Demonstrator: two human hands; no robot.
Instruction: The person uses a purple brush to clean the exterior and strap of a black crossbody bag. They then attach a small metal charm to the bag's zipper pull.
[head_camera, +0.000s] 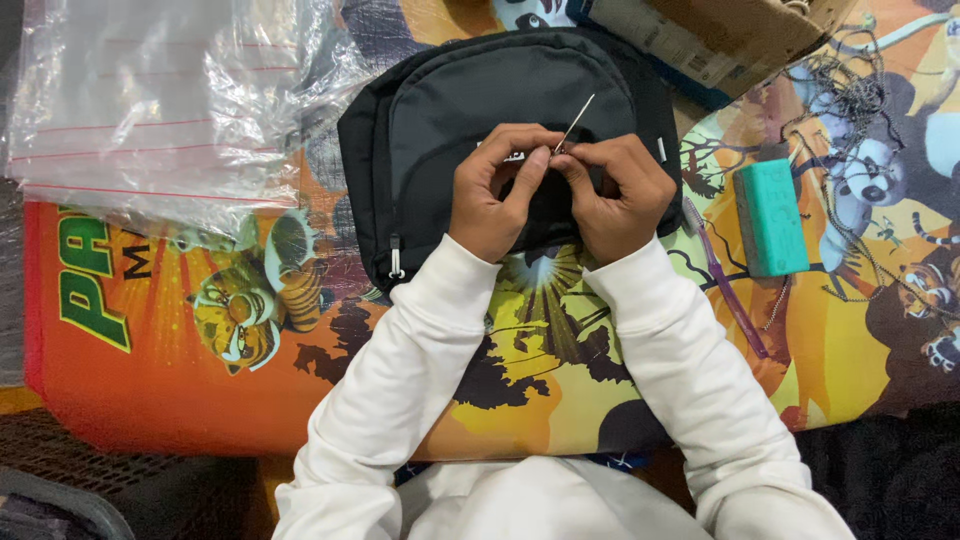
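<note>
Hands (560, 190) on black pouch (500, 100) (needle (575, 124) upright)

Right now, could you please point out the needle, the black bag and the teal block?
needle (577, 122), head view, middle of its shaft.
black bag (470, 95), head view, upper front panel.
teal block (771, 218), head view, centre of its top face.

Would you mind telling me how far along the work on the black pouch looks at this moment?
Already set out: the black pouch lies flat on the cartoon-printed mat, with a teal block and tangled chain at the right. In hand: the left hand and right hand pinch at the pouch front, a thin metal needle rising between them. Left: I cannot tell; the fingers hide the spot being worked.
</note>
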